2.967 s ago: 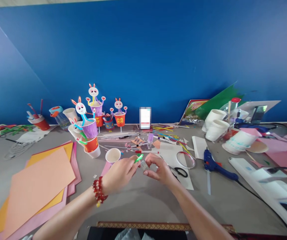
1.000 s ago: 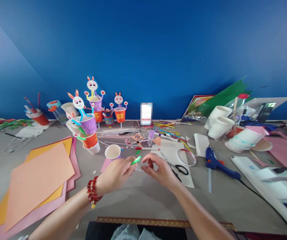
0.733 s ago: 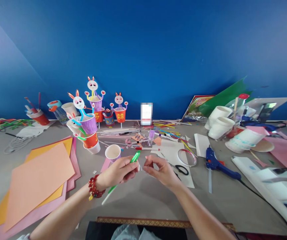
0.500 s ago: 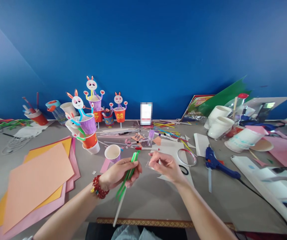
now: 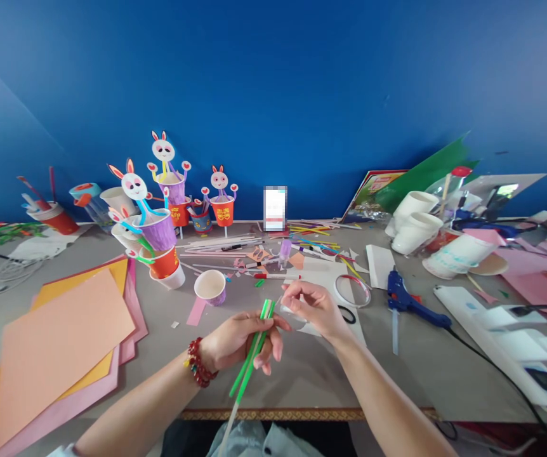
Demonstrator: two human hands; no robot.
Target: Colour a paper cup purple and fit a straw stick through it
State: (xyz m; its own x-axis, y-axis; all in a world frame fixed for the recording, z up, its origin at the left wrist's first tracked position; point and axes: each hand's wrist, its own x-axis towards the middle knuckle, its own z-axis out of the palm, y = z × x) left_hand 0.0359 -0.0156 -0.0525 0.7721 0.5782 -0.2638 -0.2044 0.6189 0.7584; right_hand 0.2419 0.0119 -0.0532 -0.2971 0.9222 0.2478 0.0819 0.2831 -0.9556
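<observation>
My left hand [image 5: 247, 339], with a red bead bracelet on the wrist, pinches a small bundle over the front of the table. The bundle is of slim green strips [image 5: 240, 379] laid along a thin white stick [image 5: 228, 431], whose lower end hangs past the table edge. Close by on the right, my right hand [image 5: 314, 308] is closed in a pinch. A clear scrap that looks like tape [image 5: 285, 308] shows at its fingertips, apart from the bundle. Beyond the left hand stands a purple-sided paper cup [image 5: 210, 287].
Rabbit-faced cup figures [image 5: 157, 231] stand at the left, behind stacked coloured paper [image 5: 66, 343]. A tape roll [image 5: 352, 291], a blue glue gun [image 5: 414, 303] and a power strip [image 5: 487, 349] lie on the right. Sticks and paper scraps [image 5: 259, 254] litter the middle back.
My left hand has moved slightly right and down, with the bundle more upright and its green tips evened together. My right hand stays pinched in nearly the same place. The view has shifted slightly.
</observation>
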